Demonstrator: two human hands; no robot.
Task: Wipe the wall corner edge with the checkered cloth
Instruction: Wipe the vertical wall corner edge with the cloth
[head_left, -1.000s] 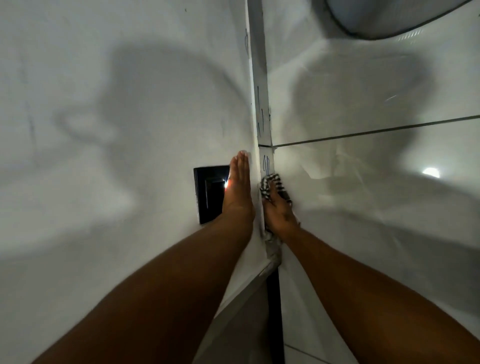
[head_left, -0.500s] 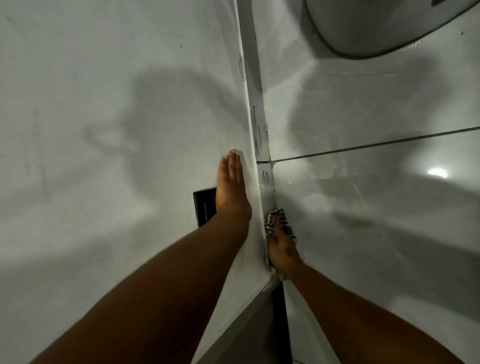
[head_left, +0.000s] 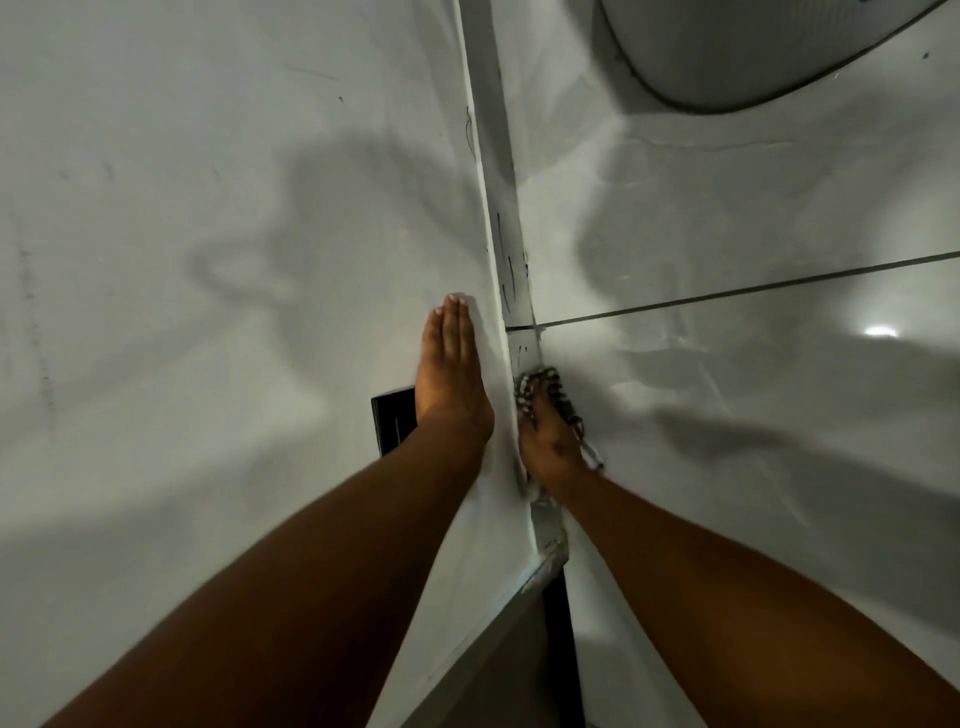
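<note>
Wall corner edge (head_left: 511, 270), right hand (head_left: 549, 436) gripping checkered cloth (head_left: 540, 387), left hand (head_left: 451, 364) flat

No text, label, brand, number or sign can be read anywhere in view. The only marks are thin dark pen-like scribbles on the corner strip (head_left: 511, 270), running from about 12 o'clock down toward centre; they form no letters that can be made out. A few faint specks and streaks sit on the wall (head_left: 208, 208) at 9 to 10 o'clock, equally illegible. The black plate (head_left: 390, 426) near centre carries no visible lettering.
</note>
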